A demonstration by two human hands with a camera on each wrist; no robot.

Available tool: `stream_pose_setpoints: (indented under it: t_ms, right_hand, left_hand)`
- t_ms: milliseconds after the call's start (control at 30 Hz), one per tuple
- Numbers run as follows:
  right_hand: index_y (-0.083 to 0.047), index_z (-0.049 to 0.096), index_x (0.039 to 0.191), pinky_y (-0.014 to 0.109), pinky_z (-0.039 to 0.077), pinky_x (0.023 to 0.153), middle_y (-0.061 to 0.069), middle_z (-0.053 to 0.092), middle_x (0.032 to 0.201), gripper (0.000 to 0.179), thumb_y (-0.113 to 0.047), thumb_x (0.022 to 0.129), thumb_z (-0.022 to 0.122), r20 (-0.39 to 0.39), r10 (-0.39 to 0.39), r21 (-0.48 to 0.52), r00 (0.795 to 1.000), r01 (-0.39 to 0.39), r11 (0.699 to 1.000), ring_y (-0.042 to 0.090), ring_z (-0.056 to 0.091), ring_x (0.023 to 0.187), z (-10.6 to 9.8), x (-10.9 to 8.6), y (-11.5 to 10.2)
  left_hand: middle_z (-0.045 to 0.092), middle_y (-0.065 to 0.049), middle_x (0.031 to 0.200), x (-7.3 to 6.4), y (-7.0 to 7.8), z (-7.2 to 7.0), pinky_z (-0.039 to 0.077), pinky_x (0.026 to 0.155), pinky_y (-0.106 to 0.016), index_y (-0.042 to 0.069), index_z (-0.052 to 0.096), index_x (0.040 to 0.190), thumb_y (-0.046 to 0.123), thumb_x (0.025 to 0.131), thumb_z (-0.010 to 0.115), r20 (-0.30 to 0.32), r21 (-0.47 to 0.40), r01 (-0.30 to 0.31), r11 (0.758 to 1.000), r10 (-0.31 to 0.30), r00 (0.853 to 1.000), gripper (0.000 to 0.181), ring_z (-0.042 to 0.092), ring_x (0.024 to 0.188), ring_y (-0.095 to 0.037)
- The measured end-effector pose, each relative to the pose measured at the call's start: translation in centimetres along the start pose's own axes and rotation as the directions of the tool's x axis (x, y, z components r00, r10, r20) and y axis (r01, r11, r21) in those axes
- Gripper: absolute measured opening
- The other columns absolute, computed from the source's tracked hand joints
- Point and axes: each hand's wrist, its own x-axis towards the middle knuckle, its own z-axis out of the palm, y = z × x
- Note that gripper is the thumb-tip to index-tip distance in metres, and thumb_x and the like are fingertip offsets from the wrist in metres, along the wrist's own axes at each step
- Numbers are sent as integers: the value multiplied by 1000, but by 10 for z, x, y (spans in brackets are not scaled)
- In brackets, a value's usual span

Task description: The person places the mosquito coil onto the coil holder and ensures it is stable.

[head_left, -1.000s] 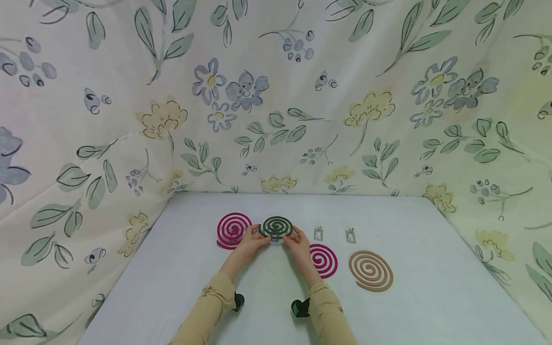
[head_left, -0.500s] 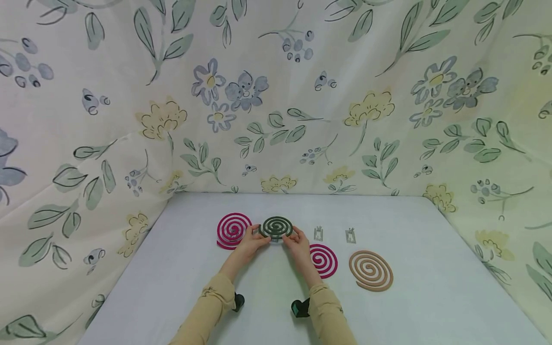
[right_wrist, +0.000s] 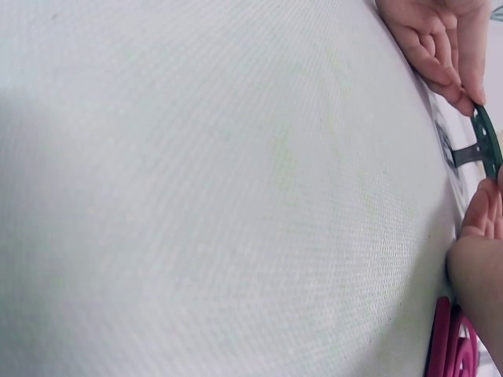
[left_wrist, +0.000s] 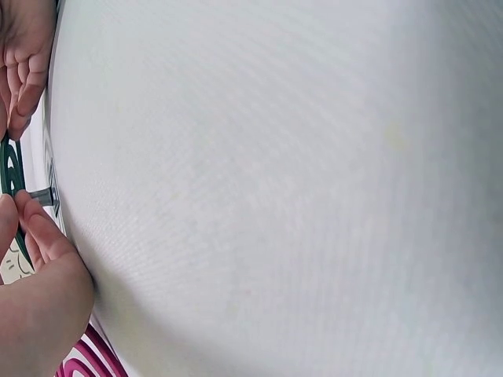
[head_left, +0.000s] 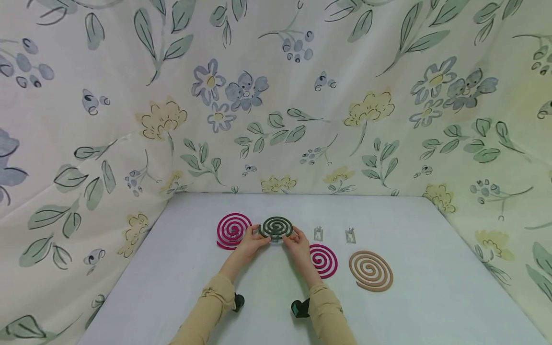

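A dark green mosquito coil sits level above the table between my hands. My left hand pinches its left edge between thumb and fingers, and my right hand pinches the right edge. Beneath the coil, a metal stand rises from the table to its underside in the right wrist view. In the left wrist view the same green coil shows edge-on, partly cut off by the frame. Just left of my left hand lies a magenta coil, with some metal visible through its middle.
Right of my right hand, another magenta coil lies partly behind the forearm. A tan coil is farther right. Two flat metal stands, one nearer and one farther right, lie behind them on the white table. Floral cloth hangs around.
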Motion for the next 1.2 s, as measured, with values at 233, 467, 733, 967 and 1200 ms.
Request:
stream_pose_setpoints:
  t_ms: [233, 467, 733, 967, 1200]
  right_hand:
    - [9, 37, 138, 15, 42, 65, -1, 51, 80, 57, -4, 88, 63, 3, -2, 13, 1000, 2, 1000, 5, 47, 72, 1, 0, 2]
    - [8, 39, 137, 14, 42, 66, -2, 51, 79, 56, -4, 88, 63, -4, 3, 11, 1000, -3, 1000, 4, 48, 72, 1, 2, 3]
    - [10, 37, 138, 15, 42, 66, -1, 52, 80, 58, -4, 88, 63, 5, -8, 20, 1000, 7, 1000, 5, 47, 72, 1, 2, 4]
    - [6, 40, 138, 15, 43, 66, -2, 51, 79, 56, -4, 88, 63, -8, 16, 19, 1000, -16, 1000, 5, 48, 73, 2, 2, 4]
    - [8, 38, 138, 15, 43, 66, -2, 50, 80, 57, -4, 88, 63, 4, 13, 24, 1000, -13, 1000, 5, 47, 72, 1, 2, 5]
  left_hand:
    - [58, 4, 75, -8, 11, 3, 44, 74, -18, -4, 12, 142, -1, 89, 60, 4, -23, 46, 999, -46, 999, 71, 53, 70, -3]
    - [58, 3, 74, -7, 9, 4, 44, 73, -17, -4, 16, 139, -4, 89, 59, -13, -29, 37, 999, -38, 999, 66, 54, 70, -4]
    - [58, 2, 76, -8, 11, 3, 44, 75, -18, -3, 17, 139, -2, 89, 60, -15, -20, 47, 999, -47, 999, 66, 54, 71, -5]
    - [59, 1, 79, -9, 11, 3, 44, 76, -19, -3, 16, 140, -1, 89, 60, -9, -13, 44, 999, -44, 999, 68, 54, 73, -5]
    - [60, -1, 82, -8, 9, 3, 44, 75, -20, -3, 16, 140, 0, 89, 61, -9, -22, 40, 999, -40, 999, 69, 54, 73, -5]
